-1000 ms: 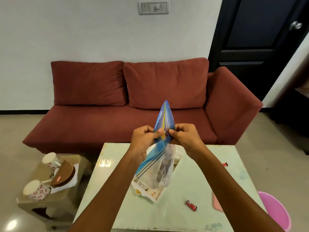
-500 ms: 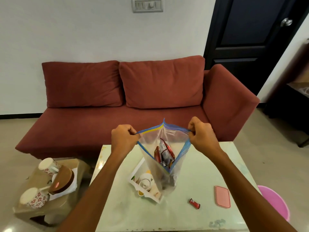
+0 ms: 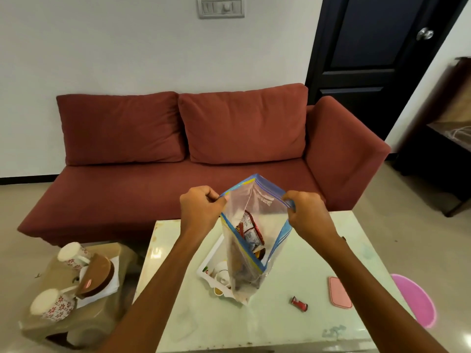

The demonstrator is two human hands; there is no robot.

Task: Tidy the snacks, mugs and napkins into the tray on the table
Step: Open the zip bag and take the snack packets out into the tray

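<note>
Holding zip bag [image 3: 251,240] mouth apart, left hand [image 3: 201,210] and right hand [image 3: 304,212] fingers pinched on rims. Loose snack [image 3: 299,303] at 4 o'clock likely goes in next; one hand must free up.

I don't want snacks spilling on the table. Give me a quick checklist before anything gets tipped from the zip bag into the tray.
1. Zip bag mouth open: ok.
2. Left hand and right hand each pinch a side of the rim: ok.
3. Bag above the white tray: ok.
4. Free room in the tray: cannot tell, bag hides it.
5. Loose red snack on the table collected: not ok.
6. Mugs on the stool moved over: not ok.
</note>
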